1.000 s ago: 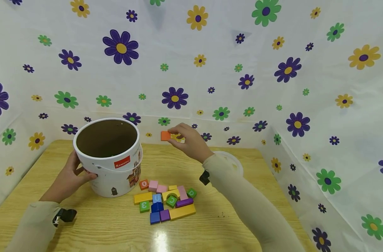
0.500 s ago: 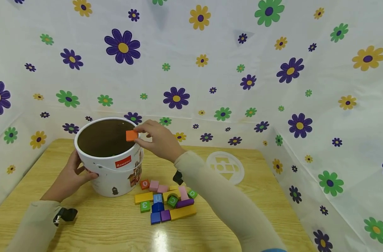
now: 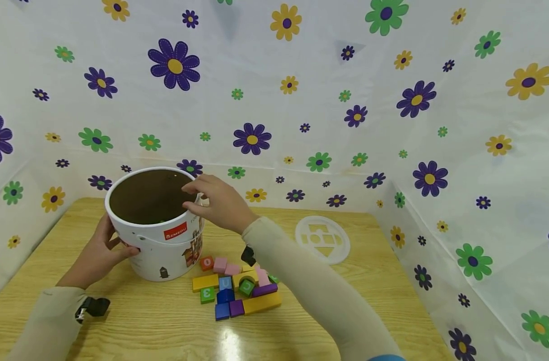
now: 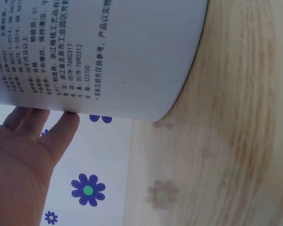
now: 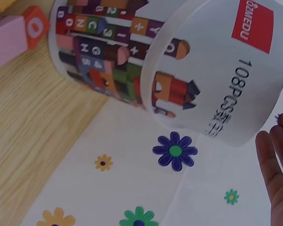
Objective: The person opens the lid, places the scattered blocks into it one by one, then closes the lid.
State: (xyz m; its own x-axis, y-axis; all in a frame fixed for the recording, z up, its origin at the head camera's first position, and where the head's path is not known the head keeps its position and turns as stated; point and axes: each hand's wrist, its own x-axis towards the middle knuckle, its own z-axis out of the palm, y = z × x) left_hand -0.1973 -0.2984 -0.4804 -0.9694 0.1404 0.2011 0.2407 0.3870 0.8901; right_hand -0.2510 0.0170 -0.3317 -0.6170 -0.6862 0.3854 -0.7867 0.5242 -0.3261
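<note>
A white bucket [image 3: 154,255] with a red label stands on the left of the table, its mouth uncovered. In the head view my left hand [image 3: 96,255] holds its left side, thumb on the front and fingers farther round. The left wrist view shows fingers of the left hand [image 4: 23,150] against the printed wall. My right hand [image 3: 222,203] is at the bucket's right rim, thumb and fingers parted, holding nothing visible. In the right wrist view, fingers of the right hand [image 5: 278,150] are beside the bucket's upper end [image 5: 217,84]. Most of the bucket's inside is dark.
Several coloured blocks lie grouped right of the bucket, among them a long yellow block [image 3: 262,303], a green block [image 3: 207,295] and a red lettered block [image 3: 207,263]. A white round lid with cut-outs [image 3: 342,244] lies farther right. Flowered sheeting [image 3: 265,105] rises behind the table.
My right hand moved left to the bucket's mouth with an orange block, then let it go; the block is out of sight. My left hand stayed on the bucket.
</note>
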